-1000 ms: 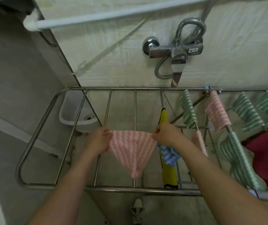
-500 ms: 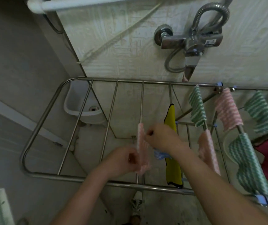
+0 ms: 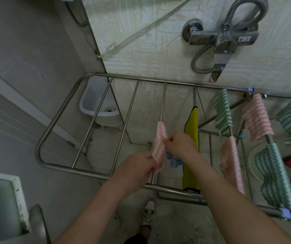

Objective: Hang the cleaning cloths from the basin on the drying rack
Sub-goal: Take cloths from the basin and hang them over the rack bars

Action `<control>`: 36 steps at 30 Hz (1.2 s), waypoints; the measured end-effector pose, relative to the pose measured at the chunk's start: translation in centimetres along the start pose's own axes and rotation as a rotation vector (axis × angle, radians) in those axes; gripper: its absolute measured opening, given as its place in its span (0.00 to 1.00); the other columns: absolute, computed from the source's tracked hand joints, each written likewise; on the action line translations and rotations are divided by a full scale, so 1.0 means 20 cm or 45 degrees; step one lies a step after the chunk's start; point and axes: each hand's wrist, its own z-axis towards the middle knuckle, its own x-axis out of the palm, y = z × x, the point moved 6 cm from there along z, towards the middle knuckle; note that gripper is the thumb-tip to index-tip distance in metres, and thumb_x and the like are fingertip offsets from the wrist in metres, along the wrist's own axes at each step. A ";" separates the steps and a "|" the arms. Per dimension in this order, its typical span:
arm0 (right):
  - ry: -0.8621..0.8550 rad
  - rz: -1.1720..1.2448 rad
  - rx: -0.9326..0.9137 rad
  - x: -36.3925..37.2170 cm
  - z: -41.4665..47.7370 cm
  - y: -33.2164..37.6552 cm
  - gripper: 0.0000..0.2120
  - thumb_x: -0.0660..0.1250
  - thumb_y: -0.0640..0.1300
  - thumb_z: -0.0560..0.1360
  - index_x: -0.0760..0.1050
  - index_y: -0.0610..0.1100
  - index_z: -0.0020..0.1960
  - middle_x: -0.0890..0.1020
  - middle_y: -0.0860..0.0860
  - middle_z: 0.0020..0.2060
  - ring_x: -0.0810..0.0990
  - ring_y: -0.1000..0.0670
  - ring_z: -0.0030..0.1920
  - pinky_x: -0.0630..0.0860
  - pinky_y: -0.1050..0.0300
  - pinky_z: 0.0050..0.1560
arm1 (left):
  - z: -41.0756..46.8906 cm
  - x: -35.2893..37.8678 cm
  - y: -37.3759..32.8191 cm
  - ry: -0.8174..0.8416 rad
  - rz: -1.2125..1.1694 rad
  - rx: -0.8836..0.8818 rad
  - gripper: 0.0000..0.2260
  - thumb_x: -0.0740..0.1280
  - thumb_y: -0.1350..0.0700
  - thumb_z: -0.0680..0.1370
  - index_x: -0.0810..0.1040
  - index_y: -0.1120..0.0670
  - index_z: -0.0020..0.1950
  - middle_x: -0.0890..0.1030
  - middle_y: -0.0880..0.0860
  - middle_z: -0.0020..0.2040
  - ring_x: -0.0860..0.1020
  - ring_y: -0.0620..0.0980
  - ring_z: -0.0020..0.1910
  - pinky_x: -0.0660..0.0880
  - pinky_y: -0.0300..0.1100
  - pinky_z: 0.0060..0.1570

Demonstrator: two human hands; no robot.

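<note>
Pink cloth — seemingly between both hands

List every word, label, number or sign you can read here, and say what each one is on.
No text can be read in this view.
Sticker on the wall faucet: a small label with a dark code-like patch, too small and blurred to read.
Cloths on the drying rack, including the pink striped cloth held in both hands: woven stripes only, no print.

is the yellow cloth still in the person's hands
No, the yellow cloth hangs on a rack bar while both hands grip the pink cloth.
</note>
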 end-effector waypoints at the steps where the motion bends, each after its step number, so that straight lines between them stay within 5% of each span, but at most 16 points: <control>1: -0.001 0.007 -0.001 0.01 0.00 0.00 0.23 0.62 0.48 0.76 0.64 0.46 0.24 0.66 0.51 0.19 0.66 0.51 0.23 0.60 0.59 0.25 | -0.01 0.01 -0.01 0.027 -0.037 0.001 0.07 0.68 0.63 0.68 0.82 0.54 0.41 0.80 0.51 0.41 0.79 0.52 0.40 0.69 0.36 0.37; 7: 0.065 0.020 0.032 0.02 -0.01 -0.02 0.24 0.63 0.56 0.74 0.66 0.46 0.24 0.70 0.50 0.22 0.70 0.49 0.27 0.64 0.58 0.29 | -0.05 0.07 -0.01 0.251 -0.377 -0.197 0.09 0.67 0.59 0.71 0.85 0.50 0.47 0.82 0.46 0.47 0.77 0.41 0.45 0.70 0.28 0.44; 10: -0.007 0.004 0.043 -0.04 0.00 0.00 0.27 0.61 0.61 0.75 0.65 0.45 0.24 0.70 0.51 0.21 0.69 0.50 0.25 0.62 0.59 0.27 | -0.06 0.06 0.03 0.070 -0.464 -0.384 0.10 0.67 0.56 0.72 0.83 0.47 0.52 0.82 0.44 0.47 0.77 0.40 0.43 0.72 0.32 0.44; 14: -0.034 0.027 0.003 -0.02 0.01 0.07 0.29 0.59 0.63 0.75 0.67 0.46 0.23 0.72 0.50 0.20 0.71 0.50 0.24 0.63 0.60 0.27 | -0.06 0.12 0.05 0.003 -0.469 -0.516 0.27 0.72 0.53 0.71 0.67 0.42 0.68 0.72 0.45 0.47 0.70 0.39 0.37 0.64 0.32 0.36; 19: -0.041 0.156 -0.019 0.04 0.01 0.06 0.26 0.61 0.54 0.77 0.65 0.46 0.23 0.68 0.49 0.21 0.68 0.50 0.24 0.60 0.57 0.27 | -0.04 0.16 0.03 0.061 -0.629 -0.541 0.41 0.73 0.57 0.70 0.54 0.41 0.75 0.69 0.49 0.58 0.74 0.48 0.51 0.71 0.39 0.49; 26: -0.169 0.220 0.055 0.02 0.02 0.02 0.25 0.61 0.53 0.78 0.67 0.46 0.24 0.69 0.50 0.21 0.68 0.51 0.24 0.61 0.58 0.26 | -0.04 0.15 0.03 0.105 -0.568 -0.539 0.40 0.73 0.54 0.70 0.54 0.41 0.75 0.67 0.48 0.54 0.74 0.49 0.53 0.69 0.37 0.48; 30: -0.232 0.216 0.059 0.02 -0.01 0.03 0.25 0.60 0.54 0.78 0.67 0.47 0.24 0.70 0.51 0.20 0.68 0.52 0.22 0.59 0.61 0.24 | -0.03 0.12 -0.02 0.015 -0.351 -0.449 0.26 0.67 0.50 0.75 0.62 0.42 0.71 0.72 0.49 0.47 0.75 0.50 0.46 0.67 0.39 0.42; 33: -0.213 0.265 0.089 0.00 -0.03 0.03 0.21 0.61 0.43 0.75 0.65 0.44 0.24 0.68 0.50 0.20 0.67 0.51 0.22 0.60 0.60 0.25 | -0.04 0.09 -0.01 -0.130 -0.451 -0.448 0.23 0.64 0.52 0.78 0.64 0.43 0.72 0.77 0.50 0.48 0.76 0.49 0.46 0.69 0.40 0.42; 36: -0.196 0.567 0.150 -0.11 -0.08 0.02 0.13 0.60 0.39 0.74 0.75 0.38 0.32 0.77 0.43 0.29 0.76 0.46 0.32 0.75 0.48 0.36 | -0.04 0.13 0.02 -0.065 -0.484 -0.473 0.30 0.67 0.55 0.75 0.59 0.41 0.74 0.77 0.50 0.54 0.75 0.48 0.50 0.67 0.36 0.46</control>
